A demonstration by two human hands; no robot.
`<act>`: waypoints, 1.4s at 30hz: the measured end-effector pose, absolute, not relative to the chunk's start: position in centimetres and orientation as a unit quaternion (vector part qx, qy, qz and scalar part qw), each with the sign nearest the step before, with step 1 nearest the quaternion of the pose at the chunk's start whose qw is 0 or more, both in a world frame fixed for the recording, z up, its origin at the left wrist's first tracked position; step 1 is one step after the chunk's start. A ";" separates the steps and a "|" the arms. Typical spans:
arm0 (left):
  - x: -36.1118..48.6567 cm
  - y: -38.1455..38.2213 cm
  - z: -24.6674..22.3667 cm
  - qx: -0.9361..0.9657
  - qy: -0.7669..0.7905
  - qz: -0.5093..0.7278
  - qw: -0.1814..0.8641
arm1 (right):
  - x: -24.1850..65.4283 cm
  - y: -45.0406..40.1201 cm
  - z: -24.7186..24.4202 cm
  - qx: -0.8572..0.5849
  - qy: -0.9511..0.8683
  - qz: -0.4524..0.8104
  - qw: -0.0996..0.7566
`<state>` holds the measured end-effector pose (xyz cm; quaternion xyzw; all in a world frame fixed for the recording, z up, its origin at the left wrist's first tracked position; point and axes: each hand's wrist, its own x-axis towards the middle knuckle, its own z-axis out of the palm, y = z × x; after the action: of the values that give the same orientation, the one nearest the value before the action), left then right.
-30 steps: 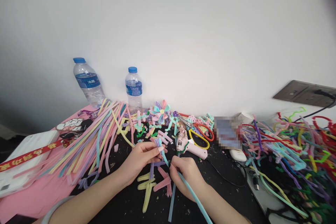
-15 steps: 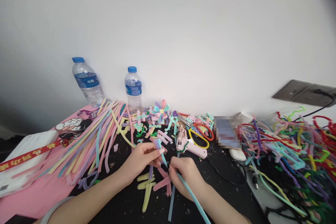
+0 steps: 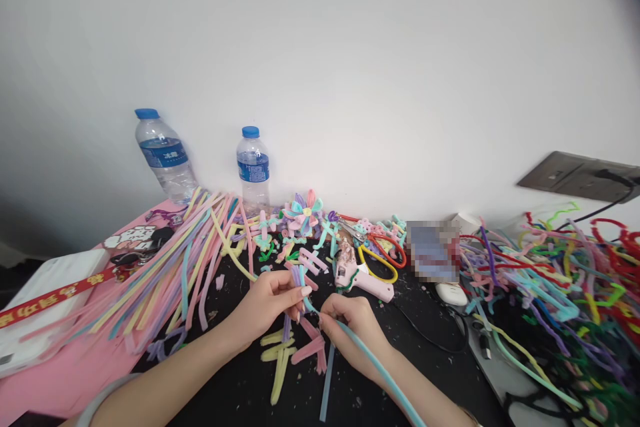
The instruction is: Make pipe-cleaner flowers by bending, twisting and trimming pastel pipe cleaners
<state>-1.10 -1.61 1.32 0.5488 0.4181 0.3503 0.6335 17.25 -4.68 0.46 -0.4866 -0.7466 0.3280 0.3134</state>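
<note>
My left hand (image 3: 277,300) pinches a small bundle of lavender pipe cleaners (image 3: 296,275) between thumb and fingers, and a purple stalk hangs below it. A light blue pipe cleaner (image 3: 373,355) runs from that bundle across to my right hand (image 3: 353,327), whose thumb and forefinger are closed on it. Its long tail passes over the right wrist toward the bottom edge. Under the hands lie folded yellow pipe-cleaner pieces (image 3: 280,363) and folded pink pieces (image 3: 311,350). Beside them rests a straight translucent stick (image 3: 327,383). The fingers hide where the blue strand meets the bundle.
Behind my hands are a pink glue gun (image 3: 367,283), yellow-handled scissors (image 3: 385,265) and a pipe-cleaner flower (image 3: 305,212). Long pastel pipe cleaners (image 3: 165,267) spread at left, near two water bottles (image 3: 253,167). Tangled pipe cleaners (image 3: 565,307) fill the right.
My right hand has shifted slightly, and the blue strand between the hands now curves more. Its tail has swung a little to the right. My left hand keeps its pinch, almost still.
</note>
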 end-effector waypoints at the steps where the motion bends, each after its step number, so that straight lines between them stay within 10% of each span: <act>1: -1.1 -1.6 1.4 0.555 0.413 0.343 0.635 | 17.3 -4.6 0.5 -0.490 -0.738 0.338 0.317; 33: -1.7 -2.4 1.5 0.587 0.278 0.064 0.757 | 17.3 -5.1 1.0 -0.358 -0.694 0.547 0.300; 42: -2.0 -1.7 1.3 0.804 0.322 0.186 0.463 | 18.8 -3.2 -0.9 -0.491 -0.628 0.378 0.471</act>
<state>-2.00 -1.71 1.31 0.8041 0.3225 0.1863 0.4633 18.80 -3.15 -0.87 -0.4909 -0.6280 0.3780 0.4710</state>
